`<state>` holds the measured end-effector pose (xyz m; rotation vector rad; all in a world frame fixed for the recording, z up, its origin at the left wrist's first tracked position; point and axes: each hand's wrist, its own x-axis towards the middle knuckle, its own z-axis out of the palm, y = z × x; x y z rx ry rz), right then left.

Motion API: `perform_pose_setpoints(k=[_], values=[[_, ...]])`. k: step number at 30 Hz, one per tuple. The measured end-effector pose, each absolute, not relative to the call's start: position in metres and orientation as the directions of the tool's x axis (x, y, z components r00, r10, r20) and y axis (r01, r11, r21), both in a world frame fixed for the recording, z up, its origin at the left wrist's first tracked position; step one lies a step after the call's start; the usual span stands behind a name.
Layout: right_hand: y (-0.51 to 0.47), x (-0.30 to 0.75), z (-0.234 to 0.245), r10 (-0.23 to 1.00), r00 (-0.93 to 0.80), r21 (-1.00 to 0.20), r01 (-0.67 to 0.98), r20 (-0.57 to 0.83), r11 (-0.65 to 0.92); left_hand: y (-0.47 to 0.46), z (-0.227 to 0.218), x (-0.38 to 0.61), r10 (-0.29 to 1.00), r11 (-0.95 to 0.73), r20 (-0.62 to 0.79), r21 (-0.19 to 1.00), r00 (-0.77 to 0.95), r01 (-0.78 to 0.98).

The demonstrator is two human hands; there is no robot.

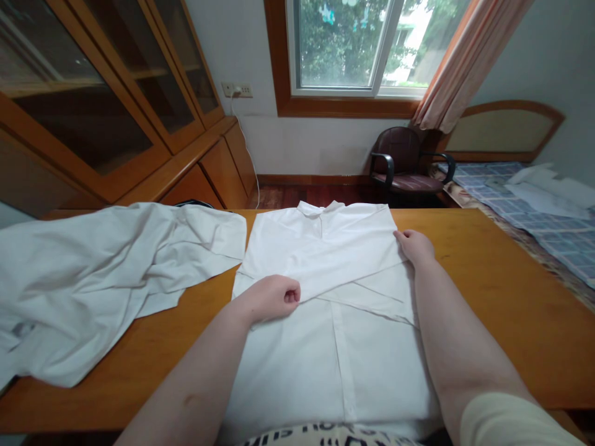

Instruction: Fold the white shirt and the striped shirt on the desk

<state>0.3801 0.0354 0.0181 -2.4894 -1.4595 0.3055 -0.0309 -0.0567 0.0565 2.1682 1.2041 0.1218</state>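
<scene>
A white button-front shirt (297, 365) lies spread on the wooden table before me, its collar at the far edge. Its sleeves are folded across the chest, one over the other. My left hand (269, 298) is closed at the left side of the chest, fingers curled on the lower edge of the upper sleeve. At the shirt's right edge, below the shoulder, my right hand (416, 246) pinches the fabric between thumb and fingers. The shirt's hem runs out of sight by my body.
A second white garment (116, 266) lies rumpled on the table (502, 310) at left. Beyond stand a glass-door cabinet (139, 124), a dark red armchair (404, 158) under the window (344, 49), and a bed (525, 198) on the right.
</scene>
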Motion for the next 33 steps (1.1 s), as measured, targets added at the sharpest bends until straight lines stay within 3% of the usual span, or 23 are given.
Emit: perform_pose_setpoints(k=[5,11,19,24,27,30,33], values=[[0.036,0.382,0.017,0.88,0.473,-0.297,0.834,-0.048,-0.465,-0.053,0.055,-0.03,0.748,-0.278,-0.303,0.665,0.59,0.693],[0.036,0.376,0.019,0.886,0.455,-0.275,0.843,-0.091,-0.462,-0.041,0.05,-0.029,0.835,-0.272,-0.166,0.704,0.525,0.656],[0.039,0.373,0.016,0.902,0.429,-0.36,0.849,0.042,-0.387,-0.036,0.043,-0.029,0.873,-0.223,-0.158,0.713,0.462,0.665],[0.037,0.376,0.012,0.904,0.391,-0.516,0.817,0.172,-0.256,-0.035,0.041,-0.029,0.872,-0.221,-0.16,0.716,0.463,0.662],[0.034,0.377,0.015,0.902,0.335,-0.481,0.859,0.273,-0.174,-0.035,0.041,-0.028,0.88,-0.211,-0.152,0.726,0.451,0.655],[0.032,0.378,0.017,0.882,0.389,-0.456,0.857,0.267,-0.24,-0.036,0.041,-0.028,0.884,-0.2,-0.151,0.734,0.443,0.649],[0.032,0.385,0.013,0.825,0.545,-0.58,0.723,0.147,-0.375,-0.036,0.041,-0.029,0.884,-0.2,-0.15,0.734,0.442,0.65]])
